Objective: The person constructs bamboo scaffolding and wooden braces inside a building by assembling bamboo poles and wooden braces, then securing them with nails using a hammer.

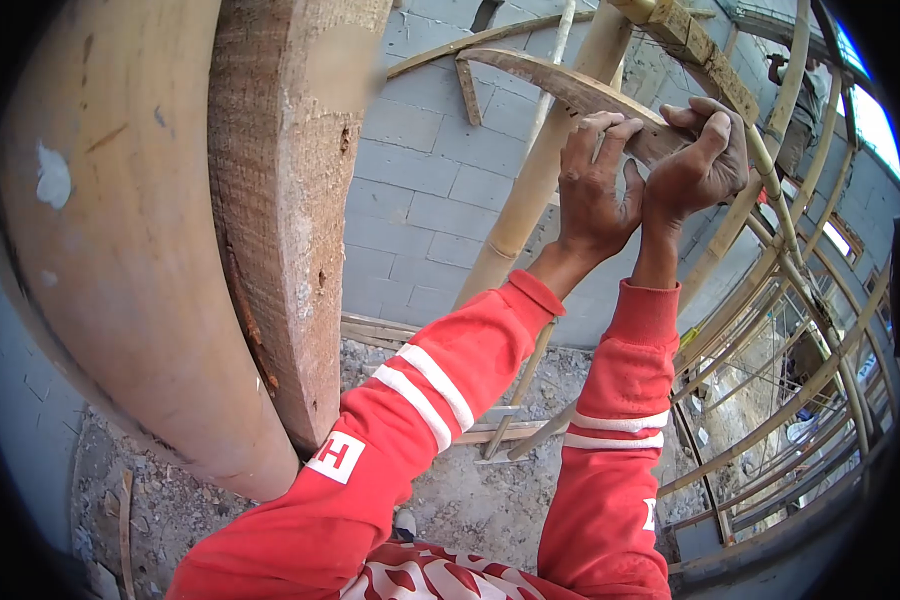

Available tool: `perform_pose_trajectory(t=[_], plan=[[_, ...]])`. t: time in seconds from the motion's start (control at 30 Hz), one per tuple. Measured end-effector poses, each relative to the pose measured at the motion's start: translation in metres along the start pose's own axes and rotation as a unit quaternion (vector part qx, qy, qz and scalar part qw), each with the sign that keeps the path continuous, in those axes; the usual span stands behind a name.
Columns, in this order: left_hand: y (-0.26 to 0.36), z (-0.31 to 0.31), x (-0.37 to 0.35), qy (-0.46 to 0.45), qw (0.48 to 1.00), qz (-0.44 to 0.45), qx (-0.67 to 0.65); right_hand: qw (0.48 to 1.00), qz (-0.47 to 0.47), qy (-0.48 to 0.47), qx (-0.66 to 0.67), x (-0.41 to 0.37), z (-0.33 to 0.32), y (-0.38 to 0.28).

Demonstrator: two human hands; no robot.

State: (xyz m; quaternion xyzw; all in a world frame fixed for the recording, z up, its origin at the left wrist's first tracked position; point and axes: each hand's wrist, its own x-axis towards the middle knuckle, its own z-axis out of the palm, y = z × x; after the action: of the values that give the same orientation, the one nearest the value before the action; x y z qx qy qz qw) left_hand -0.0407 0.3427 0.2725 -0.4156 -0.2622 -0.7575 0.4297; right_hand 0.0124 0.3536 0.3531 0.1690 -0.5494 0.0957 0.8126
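A long wooden board (540, 75) with a worn face reaches from the upper middle toward the right, at the height of my hands. My left hand (600, 185) has its fingers bent against the lower edge of the board, thumb to the right. Close beside it, wrists almost touching, my right hand (698, 160) curls closed around the board's right part. The fingers of my right hand partly hide that part. Behind the board, a bamboo pole (530, 195) slants upward.
A thick bamboo pole (120, 220) and a rough timber post (280, 200) stand close at left. Behind is a grey block wall (425, 200). Bamboo scaffolding (810, 370) fills the right, with another person (805, 110) at upper right. Rubble ground (470, 490) lies below.
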Motion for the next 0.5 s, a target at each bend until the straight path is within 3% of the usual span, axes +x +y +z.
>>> perform_pose_trajectory(t=[0.5], plan=[[-0.007,-0.005,0.002,-0.007,0.997,0.032,0.073,1.0,0.0,0.006,0.015,0.002,0.002,0.001]])
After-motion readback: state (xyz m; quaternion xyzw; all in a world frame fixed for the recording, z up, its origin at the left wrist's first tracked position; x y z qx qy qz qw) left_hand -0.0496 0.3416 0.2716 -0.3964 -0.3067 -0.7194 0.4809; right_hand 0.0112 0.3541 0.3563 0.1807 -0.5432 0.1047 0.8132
